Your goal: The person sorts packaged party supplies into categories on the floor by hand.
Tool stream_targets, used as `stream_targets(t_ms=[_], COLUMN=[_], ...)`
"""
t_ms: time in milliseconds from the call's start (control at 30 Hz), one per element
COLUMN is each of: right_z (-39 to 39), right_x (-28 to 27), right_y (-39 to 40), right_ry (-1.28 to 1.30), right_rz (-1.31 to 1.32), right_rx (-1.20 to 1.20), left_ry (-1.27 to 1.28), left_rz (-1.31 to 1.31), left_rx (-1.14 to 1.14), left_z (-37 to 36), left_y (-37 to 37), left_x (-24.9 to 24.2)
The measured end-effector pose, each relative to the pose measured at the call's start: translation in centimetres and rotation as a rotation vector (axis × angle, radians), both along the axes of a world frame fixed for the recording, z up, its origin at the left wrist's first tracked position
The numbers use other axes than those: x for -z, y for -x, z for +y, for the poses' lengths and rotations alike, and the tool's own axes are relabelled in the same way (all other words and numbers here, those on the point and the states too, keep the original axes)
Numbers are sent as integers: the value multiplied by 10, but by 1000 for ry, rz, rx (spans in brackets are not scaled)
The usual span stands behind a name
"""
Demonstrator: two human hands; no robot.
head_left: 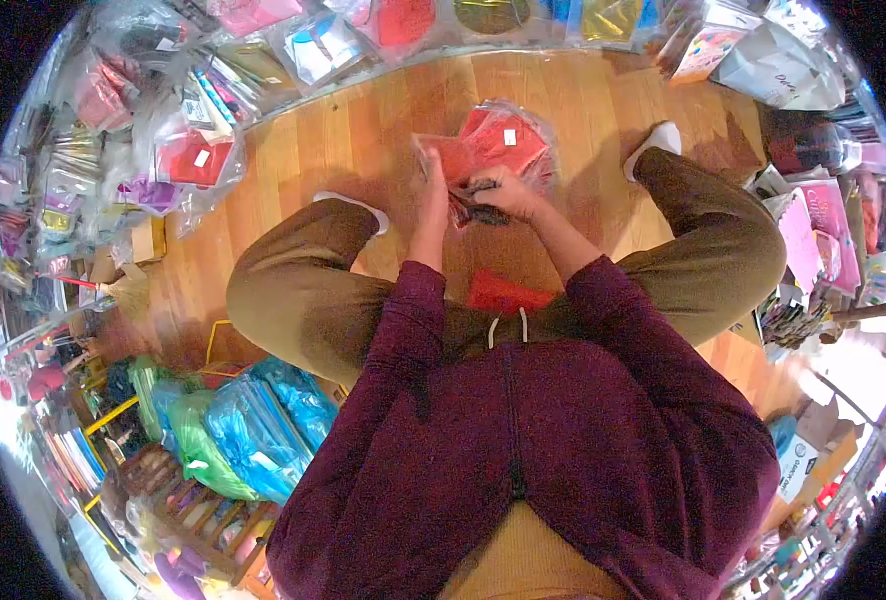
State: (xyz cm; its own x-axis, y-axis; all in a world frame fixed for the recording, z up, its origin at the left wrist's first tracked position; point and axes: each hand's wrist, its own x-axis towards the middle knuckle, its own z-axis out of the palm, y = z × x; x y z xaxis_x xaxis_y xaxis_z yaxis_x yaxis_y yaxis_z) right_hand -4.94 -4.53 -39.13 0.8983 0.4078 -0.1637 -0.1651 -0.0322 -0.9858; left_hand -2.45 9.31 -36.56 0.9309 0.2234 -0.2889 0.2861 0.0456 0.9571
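Note:
A red item in a clear plastic bag (447, 158) is held at its left edge by my left hand (431, 186), whose fingers are closed on it. My right hand (508, 192) is closed on a dark object (485, 212), too small to name, against the bag's lower edge. Just beyond, a second bagged red item with a white label (511, 143) lies on the wooden floor. Between my legs, close to my body, rests a piece of red material (506, 291).
Many bagged goods (323, 50) line the floor's far edge and left side. Blue and green plastic bags (263, 425) sit at the lower left. A grey-white bag (778, 68) stands at the upper right, and a cardboard box (813, 470) at the lower right.

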Motion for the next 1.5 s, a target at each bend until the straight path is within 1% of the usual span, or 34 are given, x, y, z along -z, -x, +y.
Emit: stream_targets(t_ms=[33, 100, 133, 200, 233, 300, 333, 367, 400, 433, 467, 533, 600, 633, 667, 700, 733, 767, 833, 867, 933, 967, 1000, 1033, 1067, 1133, 1167, 1200, 1233, 1333, 1367, 1433, 1467, 1500], right_z=[0, 2, -2, -15, -19, -29, -27, -16, 3, 21, 37, 62, 63, 62, 64, 67, 68, 65, 65, 64, 53, 44, 34, 27, 24, 23, 21, 15, 9, 5, 11, 36, 52, 67], right_x=[-3, -7, -7, -3, -2, -6, -6, -7, -11, -13, -12, -7, 5, 10, 23, 41, 50, 45, 36, 40, 55, 53, 49, 46, 50, 69, 67, 58, 48, 31, 31, 31, 21, 3], right_y=[0, 1, -2, -12, -18, -26, -29, -26, -17, -10, -5, 6, 4, 0, -5, -7, -11, -14, -9, -10, -11, -10, -8, -7, -8, -11, -13, -20, -30, -58, -65, -74, -73, -67], right_ry=[-2, 18, 12, 108, 102, -545, -486, -483, -163, 153, 150, 202, 224, 259, 261, 340, 417, 415, 374, 363, 327, 328, 553, 776, 782, 772, 768, 649, 530, 486, 489, 482, 478, 474], right_rz=[1, -153, -153, -36, -33, 225, 256, 255, 64, -125, -124, -409, -432, -462, -464, -567, -676, -684, -299, -300, -234, -237, -306, -368, -367, -98, -90, -125, -164, -213, -216, -291, -291, -376], right_rx=[4, -17, -14, 188, 186, 535, 527, 530, 406, 271, 270, 304, 296, 299, 299, 347, 395, 394, 276, 273, 347, 353, 169, -21, -18, 68, 63, 249, 432, 521, 521, 414, 410, 233], left_ry=[-2, -285, -291, -179, -185, -306, -305, -392, -481, -482, -432, -393, -478, -484, -388, -292, -290, -292, -313, -304, -294, -236, -176, -172, -180, -186, -332, -478, -476, -545, -507, -475, -575, -674], left_rz=[1, 231, 231, 157, 160, 42, 42, 31, 20, 20, -13, -37, 108, 109, 104, 101, 98, 99, 105, 100, 94, 117, 141, 138, 135, 137, 119, 97, 97, 135, 121, 112, 153, 195], left_rx=[4, 154, 156, -1, -4, 53, 56, 75, 94, 95, 98, 95, 32, 31, -31, -89, -87, -75, -71, -51, -24, -64, -103, -97, -102, -115, -96, -76, -79, 0, -30, -64, 36, 136], left_z=[3, 13, 13, 5, 6, 6, 6, 7, 8, 9, 12, 18, 22, 29, 37, 42, 43, 48, 60, 65, 60, 48, 40, 39, 42, 43, 45, 47, 47, 44, 44, 44, 41, 39], left_y=[-1, -6, -3, 6, 7, 8, 6, 5, 4, 4, 5, 8, 9, 8, 7, 8, 8, 9, 13, 14, 18, 22, 22, 20, 18, 17, 18, 17, 16, 14, 12, 11, 10, 10], left_x=[6, 15, 21, 3, 0, -2, 1, 7, 11, 13, 14, 16, 21, 35, 63, 80, 80, 81, 81, 86, 72, 44, 28, 30, 36, 44, 47, 49, 50, 53, 57, 50, 33, 24])
